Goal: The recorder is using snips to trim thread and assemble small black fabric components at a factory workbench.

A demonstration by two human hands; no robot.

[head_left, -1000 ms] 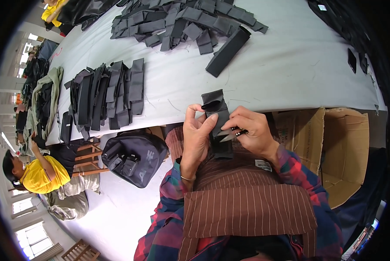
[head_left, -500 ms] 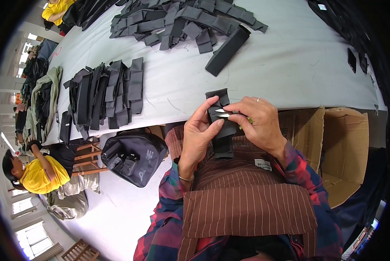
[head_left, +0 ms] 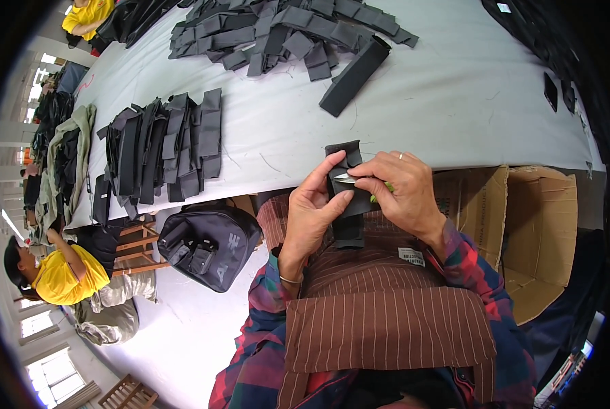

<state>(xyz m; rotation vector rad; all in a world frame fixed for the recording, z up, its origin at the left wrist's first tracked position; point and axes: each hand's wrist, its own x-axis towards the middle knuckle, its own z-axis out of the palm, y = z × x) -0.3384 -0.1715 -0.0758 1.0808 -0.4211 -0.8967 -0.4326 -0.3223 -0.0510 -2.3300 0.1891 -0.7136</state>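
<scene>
My left hand [head_left: 316, 198] pinches a black fabric strip [head_left: 350, 233] between thumb and fingers, near the table's front edge. The strip hangs down in front of the apron. From the right, my right hand [head_left: 400, 189] is closed around a pair of thread snips [head_left: 346, 178]. Their pale blades lie close together against the strip's surface, and a bit of green handle shows below my fingers. Whether a thread sits between the blades is too small to tell.
Black strips lie in a large heap [head_left: 277, 34] at the far side and in rows [head_left: 162, 146] at the left of the white table [head_left: 448, 109]. A cardboard box [head_left: 540, 232] stands at right, a dark bag [head_left: 209, 245] at left. A person in yellow [head_left: 70, 273] sits further left.
The snips' blades have come together from being spread apart. Both hands stay in nearly the same place on the strip. The seated person at left has shifted their head and arm slightly.
</scene>
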